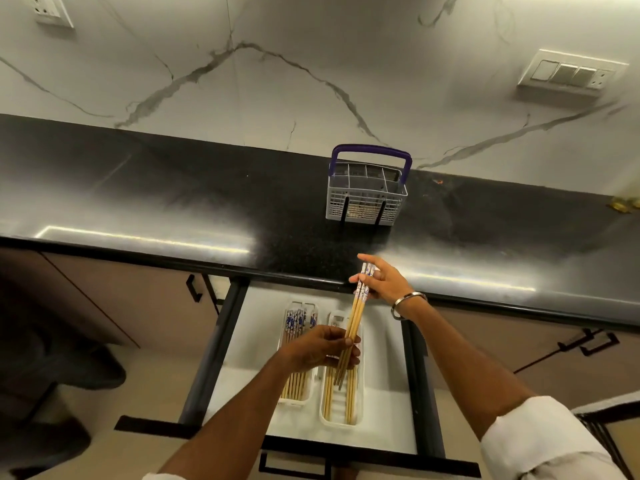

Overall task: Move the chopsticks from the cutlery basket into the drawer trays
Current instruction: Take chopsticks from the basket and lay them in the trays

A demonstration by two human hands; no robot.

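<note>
**Two hands share one bundle of chopsticks**

Both hands grip the chopsticks (pixel 356 317) above the open drawer (pixel 381 410): left hand (pixel 320 348) closed around the lower ends, right hand (pixel 379 280) pinching the patterned tops. Below, two trays (pixel 341 422) hold more; the cutlery basket (pixel 365 199) sits on the counter (pixel 173 202).

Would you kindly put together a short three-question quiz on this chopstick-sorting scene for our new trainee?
1. True or false: both hands grip one bundle of chopsticks.
2. Which tray holds more chopsticks: A) left tray B) right tray?
3. Where does the cutlery basket stand?

Key
1. True: the left hand holds the plain ends and the right hand the patterned ends.
2. A.
3. On the black counter, behind the open drawer.
</note>
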